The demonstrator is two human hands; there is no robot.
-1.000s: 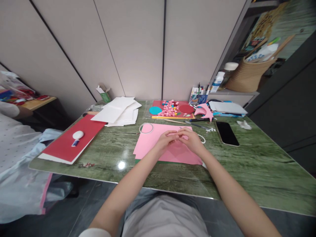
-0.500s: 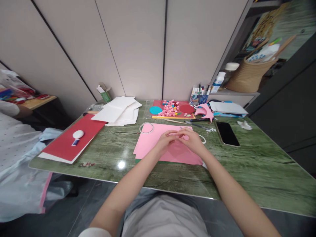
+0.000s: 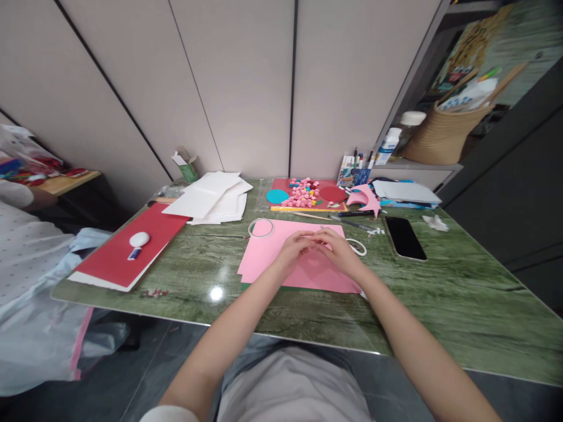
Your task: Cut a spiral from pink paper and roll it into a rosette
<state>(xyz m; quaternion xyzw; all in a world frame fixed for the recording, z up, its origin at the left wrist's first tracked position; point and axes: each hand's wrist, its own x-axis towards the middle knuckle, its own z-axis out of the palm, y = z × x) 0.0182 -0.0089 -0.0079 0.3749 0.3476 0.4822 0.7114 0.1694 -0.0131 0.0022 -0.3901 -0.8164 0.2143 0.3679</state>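
My left hand (image 3: 298, 246) and my right hand (image 3: 333, 246) meet fingertip to fingertip above pink paper sheets (image 3: 264, 264). The fingers of both are closed around something small that they hide; I cannot make out what it is. A roll of tape (image 3: 261, 228) lies on the sheets' upper left corner. Just right of my right hand rests a white ring (image 3: 357, 247), partly on the paper's edge. Beyond my hands is a pile of small pink, blue and yellow folded paper pieces (image 3: 303, 193) on a red sheet (image 3: 281, 184), beside a blue paper disc (image 3: 278, 196) and a red disc (image 3: 333, 194).
A phone (image 3: 405, 238) and a crumpled tissue (image 3: 435, 223) lie to the right. Pens (image 3: 357, 214) and a pink paper offcut (image 3: 365, 199) are behind. White sheets (image 3: 211, 196) and red card (image 3: 127, 252) occupy the left. Another person's sleeve (image 3: 26, 240) shows at far left.
My right hand has shifted slightly left, toward my left hand, so more of the white ring shows. Everything else on the table stays in place.
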